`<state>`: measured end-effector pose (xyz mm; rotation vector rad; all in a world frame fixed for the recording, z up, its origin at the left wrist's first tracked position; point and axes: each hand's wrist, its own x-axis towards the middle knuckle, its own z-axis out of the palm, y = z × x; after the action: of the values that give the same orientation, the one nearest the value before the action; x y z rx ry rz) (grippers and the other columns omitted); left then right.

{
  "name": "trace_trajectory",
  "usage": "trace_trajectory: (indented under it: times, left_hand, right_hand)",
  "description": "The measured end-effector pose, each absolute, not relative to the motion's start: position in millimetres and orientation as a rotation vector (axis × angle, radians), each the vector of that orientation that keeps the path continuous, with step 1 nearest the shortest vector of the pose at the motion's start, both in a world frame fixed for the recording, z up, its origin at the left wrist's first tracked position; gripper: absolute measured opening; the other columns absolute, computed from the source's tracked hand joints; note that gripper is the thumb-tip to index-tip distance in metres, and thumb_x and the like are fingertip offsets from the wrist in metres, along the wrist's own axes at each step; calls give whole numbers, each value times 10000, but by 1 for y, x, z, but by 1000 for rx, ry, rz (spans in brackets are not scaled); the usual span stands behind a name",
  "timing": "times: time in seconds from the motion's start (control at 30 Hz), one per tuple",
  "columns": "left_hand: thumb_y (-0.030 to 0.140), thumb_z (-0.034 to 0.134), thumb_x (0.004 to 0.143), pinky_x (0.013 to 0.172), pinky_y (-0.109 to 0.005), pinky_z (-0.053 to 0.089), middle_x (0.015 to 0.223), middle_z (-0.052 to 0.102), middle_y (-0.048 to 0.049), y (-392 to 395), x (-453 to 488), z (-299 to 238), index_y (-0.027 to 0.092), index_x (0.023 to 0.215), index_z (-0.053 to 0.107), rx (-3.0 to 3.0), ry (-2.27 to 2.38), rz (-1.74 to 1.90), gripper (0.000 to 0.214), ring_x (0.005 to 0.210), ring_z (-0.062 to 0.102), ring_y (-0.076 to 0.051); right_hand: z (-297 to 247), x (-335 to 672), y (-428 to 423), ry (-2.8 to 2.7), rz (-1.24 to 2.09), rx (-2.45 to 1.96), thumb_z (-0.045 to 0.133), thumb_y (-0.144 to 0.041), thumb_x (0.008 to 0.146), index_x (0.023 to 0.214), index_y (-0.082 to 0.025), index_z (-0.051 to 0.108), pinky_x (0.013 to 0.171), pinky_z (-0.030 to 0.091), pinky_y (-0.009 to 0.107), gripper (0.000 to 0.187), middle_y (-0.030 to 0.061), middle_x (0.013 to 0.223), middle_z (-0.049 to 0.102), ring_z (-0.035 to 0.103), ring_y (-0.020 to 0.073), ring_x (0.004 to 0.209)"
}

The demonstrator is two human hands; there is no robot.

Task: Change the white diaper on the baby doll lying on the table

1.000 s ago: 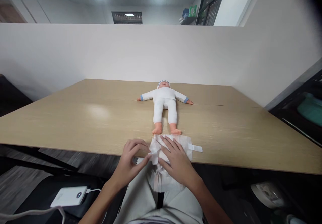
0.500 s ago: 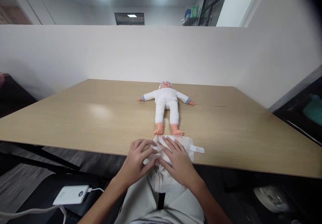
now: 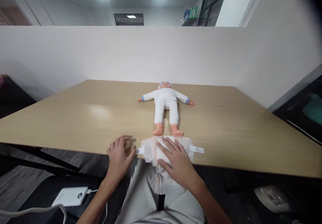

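Note:
A white disposable diaper (image 3: 148, 147) lies unfolded at the table's front edge, its near part hanging over toward my lap. Its right fastening tab (image 3: 197, 149) sticks out flat on the table. At the other side, my left hand (image 3: 120, 155) has curled fingers, with thumb and fingertips at the end of the left fastening tab (image 3: 140, 151), which is pulled out sideways. My right hand (image 3: 177, 160) rests flat on the diaper's middle, fingers spread. Just beyond the diaper a baby doll (image 3: 166, 105) in white clothes lies on its back, arms out, feet toward me.
The wooden table (image 3: 75, 116) reaches back to a white partition wall (image 3: 125, 54). At lower left a white power bank (image 3: 70, 196) with a cable lies on a black seat. A dark-framed object (image 3: 304, 113) stands at the right edge.
My left hand has moved left from the diaper's middle, and the diaper's left side and tab are now spread out. My right hand stays about where it was.

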<state>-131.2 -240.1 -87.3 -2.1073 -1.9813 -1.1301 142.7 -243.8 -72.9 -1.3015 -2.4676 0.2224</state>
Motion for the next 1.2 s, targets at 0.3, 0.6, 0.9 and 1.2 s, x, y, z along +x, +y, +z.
trace_trajectory:
  times: [0.3,0.6,0.9,1.2]
  left_hand:
    - [68,566,844,1092,-503,403,1449,558,-141,-142,-93,-38,220,1345,561,-2496,-1497,-817,524,1317,501,-340]
    - [-110,661,626,1195,-525,318,1758,171,-112,-56,-33,-31,343,1589,370,-2840,-726,-71,1104,1594,196,-418]
    - [138,687,770,1194,-539,318,1510,591,-83,-41,-19,-22,280,1246,674,-3083,-283,-225,497,1434,455,-367]
    - [314,633,917,1005,-428,486,1220,733,-82,-21,-26,53,230,1290,665,-3424,-481,-846,383,1129,662,-279]
  right_hand:
    - [-73,143,-244,-2472,229,-1297,480,-478,1081,1633,-366,336,1292,258,543,581,6,1720,302,259,240,1591]
    - [-75,144,-241,-2484,237,-1298,486,-462,1079,1639,-361,327,1304,251,540,591,-20,1725,283,231,234,1600]
    - [-79,146,-238,-2475,299,-1292,498,-463,1070,1653,-403,270,1305,260,564,628,-48,1731,241,249,266,1596]
    - [-67,157,-199,-2597,520,-1205,396,-528,1101,1667,-423,154,1323,198,567,624,-52,1738,179,176,245,1616]
